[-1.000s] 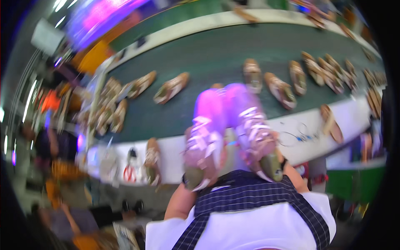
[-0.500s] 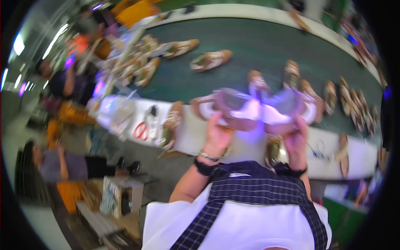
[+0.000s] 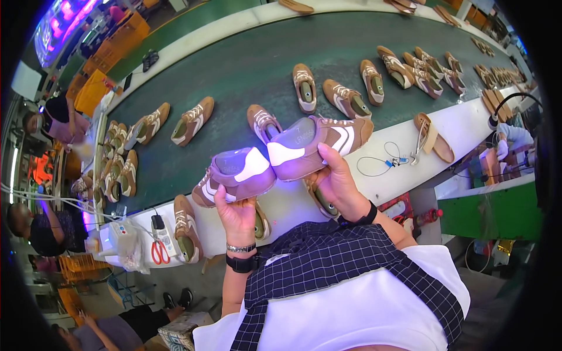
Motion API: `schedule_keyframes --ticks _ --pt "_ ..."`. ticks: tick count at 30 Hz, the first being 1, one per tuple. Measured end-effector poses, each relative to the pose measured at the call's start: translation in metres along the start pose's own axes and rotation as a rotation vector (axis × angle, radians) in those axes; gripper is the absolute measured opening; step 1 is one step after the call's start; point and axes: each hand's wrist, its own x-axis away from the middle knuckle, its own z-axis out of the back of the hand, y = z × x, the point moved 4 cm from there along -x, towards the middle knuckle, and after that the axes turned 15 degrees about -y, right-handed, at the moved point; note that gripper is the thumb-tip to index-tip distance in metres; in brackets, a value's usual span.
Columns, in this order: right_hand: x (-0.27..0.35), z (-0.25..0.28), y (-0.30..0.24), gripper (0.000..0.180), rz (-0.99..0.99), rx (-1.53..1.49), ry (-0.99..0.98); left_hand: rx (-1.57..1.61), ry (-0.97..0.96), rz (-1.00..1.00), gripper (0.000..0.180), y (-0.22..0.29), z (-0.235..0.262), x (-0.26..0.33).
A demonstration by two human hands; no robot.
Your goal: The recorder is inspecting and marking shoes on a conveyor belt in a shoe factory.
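Since half a second ago the two shoes have tilted from soles-up to side-on and now sit steadier and closer to the chest. The left hand (image 3: 237, 213) grips a brown-and-white sneaker (image 3: 235, 174) from below; the right hand (image 3: 338, 186) clasps a second brown-and-white sneaker (image 3: 319, 145), heel to heel with the first. Both are held above the white table edge (image 3: 462, 126), washed in violet light. Beyond runs the green conveyor belt (image 3: 234, 76) carrying more sneakers (image 3: 304, 88). Red-handled scissors (image 3: 158, 251) lie at the left.

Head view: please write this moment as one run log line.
left hand: holds brown sneaker | right hand: holds second brown sneaker | both raised above green conveyor belt | violet glow on heels
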Motion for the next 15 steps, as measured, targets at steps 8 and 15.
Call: schedule_keyframes --ticks 8,15 --pt "0.000 0.011 -0.002 0.047 0.014 0.007 0.025 -0.001 0.013 0.026 0.056 -0.007 -0.007 -0.005" --pt "-0.001 0.015 -0.001 0.046 0.027 0.033 0.028 -0.019 0.021 0.033 0.056 -0.010 -0.005 -0.006"
